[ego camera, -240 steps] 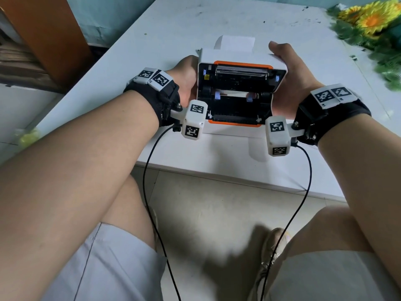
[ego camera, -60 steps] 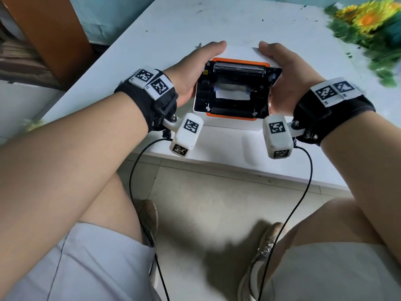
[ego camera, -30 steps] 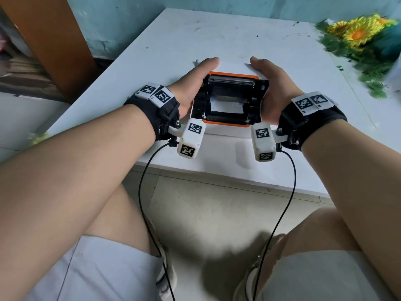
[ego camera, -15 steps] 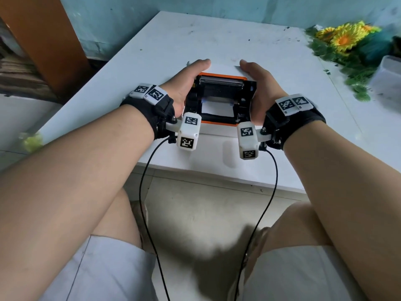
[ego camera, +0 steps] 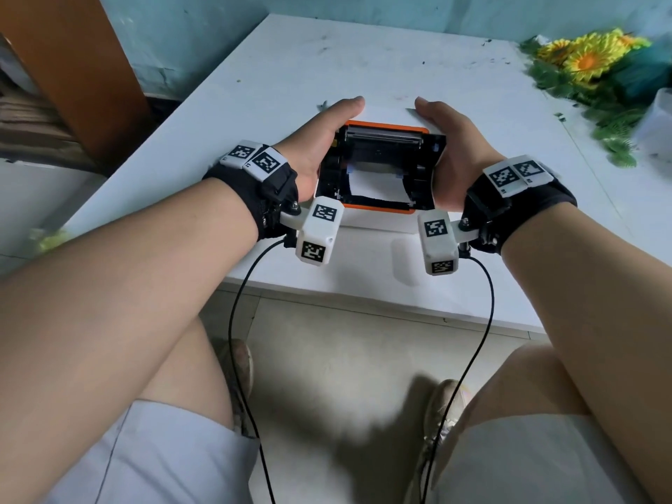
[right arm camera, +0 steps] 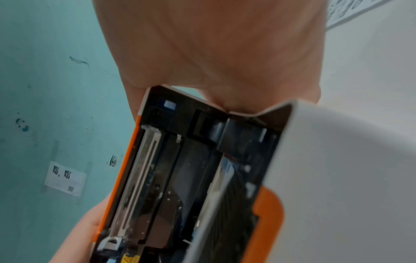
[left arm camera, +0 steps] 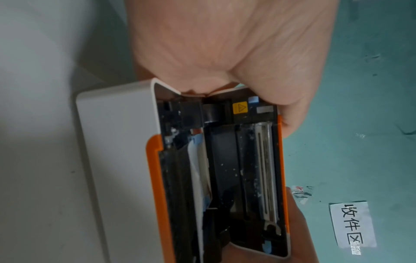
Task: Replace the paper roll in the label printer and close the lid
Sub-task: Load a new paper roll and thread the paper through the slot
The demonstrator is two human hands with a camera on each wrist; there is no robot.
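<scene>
A white label printer (ego camera: 371,223) with orange trim stands near the front edge of the white table (ego camera: 363,60). Its lid (ego camera: 385,129) is tilted partly down over the base, leaving a gap. White paper (ego camera: 374,183) lies in the black bay, also seen edge-on as paper (left arm camera: 198,170). My left hand (ego camera: 320,140) grips the lid's left side, thumb along its back. My right hand (ego camera: 458,140) grips the right side the same way. The wrist views show the left hand (left arm camera: 225,44) and the right hand (right arm camera: 213,44) clasping the lid ends; the fingers behind are hidden.
Artificial sunflowers (ego camera: 589,60) and a pale container (ego camera: 658,121) sit at the table's back right. A brown wooden panel (ego camera: 72,67) stands to the left. The table's front edge (ego camera: 363,298) is just before the printer. Wrist-camera cables hang over my knees.
The lid has swung down from nearly upright toward the base, with both hands staying on its sides. The paper now shows in the narrowing gap.
</scene>
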